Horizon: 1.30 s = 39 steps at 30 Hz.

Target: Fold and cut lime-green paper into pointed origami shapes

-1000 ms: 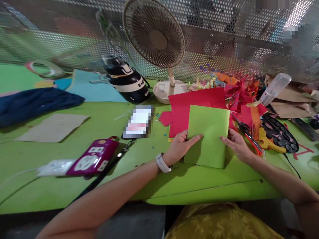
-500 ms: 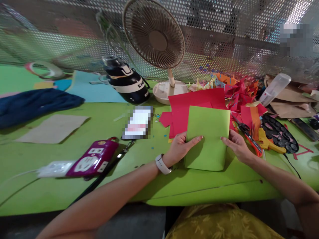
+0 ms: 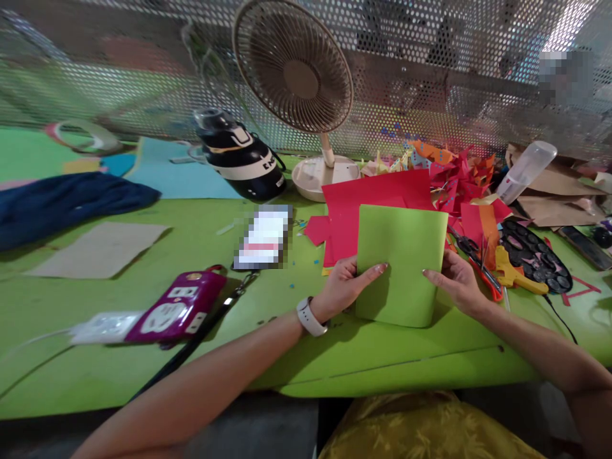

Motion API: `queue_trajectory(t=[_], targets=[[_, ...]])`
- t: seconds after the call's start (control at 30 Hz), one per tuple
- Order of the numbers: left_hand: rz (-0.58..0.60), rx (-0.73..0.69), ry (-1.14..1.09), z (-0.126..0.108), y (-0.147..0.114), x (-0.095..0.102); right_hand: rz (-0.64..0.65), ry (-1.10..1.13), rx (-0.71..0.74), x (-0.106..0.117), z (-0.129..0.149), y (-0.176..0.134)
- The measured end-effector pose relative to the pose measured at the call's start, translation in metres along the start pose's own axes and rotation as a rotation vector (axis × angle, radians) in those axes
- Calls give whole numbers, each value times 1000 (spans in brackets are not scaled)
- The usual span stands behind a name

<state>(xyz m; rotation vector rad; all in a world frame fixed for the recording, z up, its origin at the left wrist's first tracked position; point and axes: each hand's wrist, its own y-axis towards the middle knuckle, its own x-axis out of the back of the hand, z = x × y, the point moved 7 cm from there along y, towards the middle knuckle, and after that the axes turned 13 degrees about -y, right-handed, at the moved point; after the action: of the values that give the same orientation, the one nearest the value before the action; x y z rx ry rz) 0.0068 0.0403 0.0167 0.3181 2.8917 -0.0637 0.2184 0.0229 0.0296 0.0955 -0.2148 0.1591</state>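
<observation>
A light green sheet of paper (image 3: pixel 401 268) stands upright and slightly curved between my hands, just above the green table. My left hand (image 3: pixel 351 284) pinches its left edge, thumb in front and fingers behind. At the opposite edge my right hand (image 3: pixel 454 280) grips the sheet the same way, its thumb lying on the front face. Behind the green paper lie red paper sheets (image 3: pixel 342 207), partly covered by it. Scissors (image 3: pixel 475 261) with orange handles and a yellow glue gun (image 3: pixel 511 271) rest close to my right hand.
A fan (image 3: pixel 325 169) and a black bottle (image 3: pixel 243 159) stand at the back. A phone (image 3: pixel 262 236), a purple power strip (image 3: pixel 176 306) and a dark blue cloth (image 3: pixel 71 201) lie leftward. Paper scraps (image 3: pixel 459 172), a clear bottle (image 3: pixel 528 169) and a black palette (image 3: pixel 540 258) are at right.
The green paper's upper part has spread a little wider, its top right corner shifting right. Both hands keep their hold, nearly in place.
</observation>
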Motion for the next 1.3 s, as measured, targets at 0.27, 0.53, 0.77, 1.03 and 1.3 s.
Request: queue_trajectory(t=[0.27,0.53,0.77,1.03,1.3], targets=[[11,47,-113,7,0,1,-15,-18,1,2,2,-3],[-11,166,-240,10,-5,-2,-10,-2,-2,1,3,-2],[-35,135,-177,8,-4,0,-8,51,12,2,1,-1],[-28,108,-141,9,-2,2,-35,88,-38,2,-3,0],[-26,100,-186,5,-1,0,-8,96,-34,2,-7,2]])
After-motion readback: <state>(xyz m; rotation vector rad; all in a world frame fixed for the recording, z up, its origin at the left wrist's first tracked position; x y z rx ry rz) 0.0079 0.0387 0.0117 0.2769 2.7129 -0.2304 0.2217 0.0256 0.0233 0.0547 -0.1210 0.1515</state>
